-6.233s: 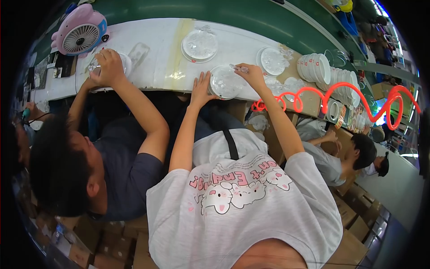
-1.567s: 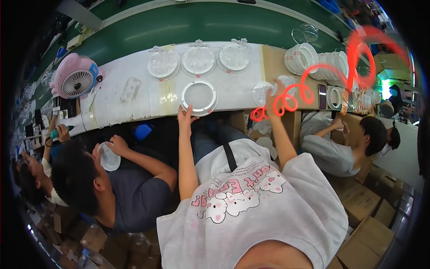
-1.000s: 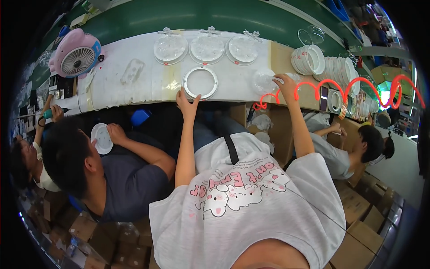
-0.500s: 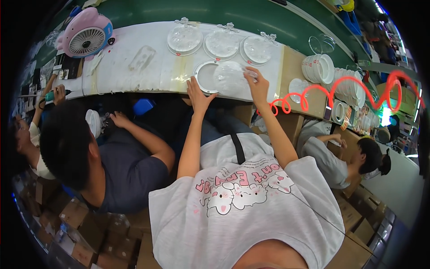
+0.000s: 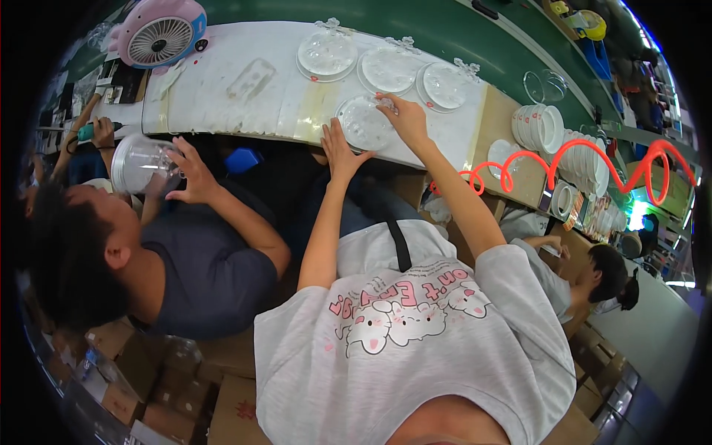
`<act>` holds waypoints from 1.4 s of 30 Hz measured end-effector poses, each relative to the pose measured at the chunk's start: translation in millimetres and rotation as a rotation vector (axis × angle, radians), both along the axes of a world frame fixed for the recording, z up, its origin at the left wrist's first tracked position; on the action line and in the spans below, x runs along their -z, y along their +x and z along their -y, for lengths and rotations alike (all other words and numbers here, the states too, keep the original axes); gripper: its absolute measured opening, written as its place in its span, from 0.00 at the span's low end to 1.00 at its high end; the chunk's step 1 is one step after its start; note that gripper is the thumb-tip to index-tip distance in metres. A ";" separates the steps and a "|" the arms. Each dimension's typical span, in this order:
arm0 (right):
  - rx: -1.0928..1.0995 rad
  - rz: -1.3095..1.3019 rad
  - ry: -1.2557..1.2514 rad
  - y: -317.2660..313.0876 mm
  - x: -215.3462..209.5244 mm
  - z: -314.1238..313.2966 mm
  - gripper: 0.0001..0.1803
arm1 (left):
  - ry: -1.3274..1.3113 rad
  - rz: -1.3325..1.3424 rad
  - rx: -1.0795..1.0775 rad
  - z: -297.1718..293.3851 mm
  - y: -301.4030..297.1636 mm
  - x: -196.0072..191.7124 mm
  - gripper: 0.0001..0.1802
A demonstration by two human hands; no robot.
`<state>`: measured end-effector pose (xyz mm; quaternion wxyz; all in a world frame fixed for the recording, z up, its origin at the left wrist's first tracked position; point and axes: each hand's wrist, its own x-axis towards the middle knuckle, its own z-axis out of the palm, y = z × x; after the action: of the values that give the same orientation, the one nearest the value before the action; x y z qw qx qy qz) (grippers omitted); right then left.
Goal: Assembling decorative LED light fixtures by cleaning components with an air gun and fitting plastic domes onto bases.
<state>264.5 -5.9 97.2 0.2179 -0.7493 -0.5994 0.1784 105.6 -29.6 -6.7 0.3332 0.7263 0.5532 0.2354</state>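
A clear plastic disc point(image 5: 366, 127) lies over a white ring near the front edge of the white table. My right hand point(image 5: 406, 124) pinches the disc at its far edge, thumb and fingers together around a small clear piece there. At the ring's near left rim rests my left hand point(image 5: 343, 154), its fingers stretched and thumb spread, gripping nothing. Behind them stand three similar white rings topped with clear discs: a left one point(image 5: 327, 53), a middle one point(image 5: 389, 70) and a right one point(image 5: 444, 86). Each has clear flower-like bits at its far edge.
Stacked white rings point(image 5: 586, 165) stand on the right, crossed by a coiled red hose point(image 5: 552, 167). A pink fan point(image 5: 158, 42) and a clear plastic piece point(image 5: 252, 78) are on the left. Beside me a co-worker holds a clear jar point(image 5: 142, 165).
My right hand has moved left and away from me, bringing the clear disc over the white ring. My left hand stays by the rim. The co-worker on the left has raised a clear jar.
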 end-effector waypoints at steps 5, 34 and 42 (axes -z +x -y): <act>-0.119 -0.026 0.026 7.4 2.1 -12.7 0.11 | -0.001 -0.004 -0.002 0.1 1.1 2.3 0.65; -0.187 0.121 -0.016 7.1 18.1 -11.3 0.13 | 0.019 -0.003 0.026 2.6 -3.0 -0.4 0.60; -0.170 -0.026 0.106 10.4 25.3 -8.1 0.10 | 0.017 -0.036 0.029 2.0 -4.4 -0.4 0.58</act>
<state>274.9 2.2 71.9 0.2489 -0.6807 -0.6666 0.1741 101.2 -31.6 -6.2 0.3204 0.7411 0.5466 0.2221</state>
